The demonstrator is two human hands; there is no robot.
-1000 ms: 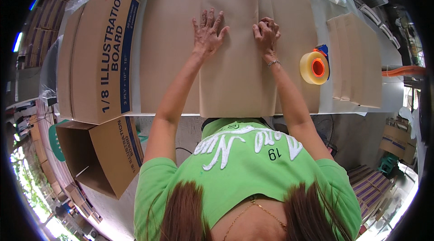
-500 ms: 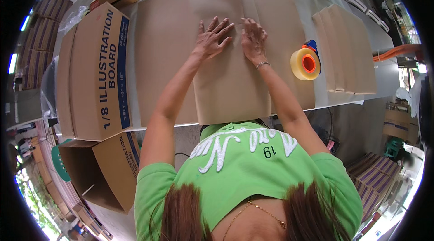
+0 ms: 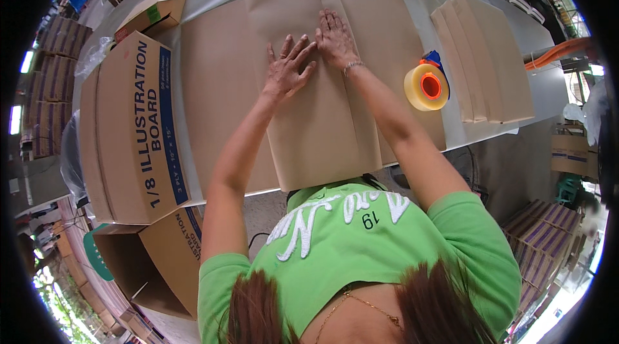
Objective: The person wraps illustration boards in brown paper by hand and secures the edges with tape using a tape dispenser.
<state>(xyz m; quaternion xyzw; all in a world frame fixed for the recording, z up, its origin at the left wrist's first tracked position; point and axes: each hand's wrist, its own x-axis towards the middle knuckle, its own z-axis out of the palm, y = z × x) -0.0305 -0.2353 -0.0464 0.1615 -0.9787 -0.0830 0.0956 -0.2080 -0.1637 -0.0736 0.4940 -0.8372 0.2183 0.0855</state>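
Lying flat now, fingers nearly together where they were curled a second ago, the right hand (image 3: 334,42) is pressing beside the spread left hand (image 3: 287,72) on the long, folded brown paper sheet (image 3: 316,131) atop a wider, flat brown sheet (image 3: 216,86), apparently flattening the overlap.

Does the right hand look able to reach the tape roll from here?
Probably yes: the right hand lies palm down on the folded brown sheet, apparently holding nothing, and no object stands between it and the tape roll to its right.
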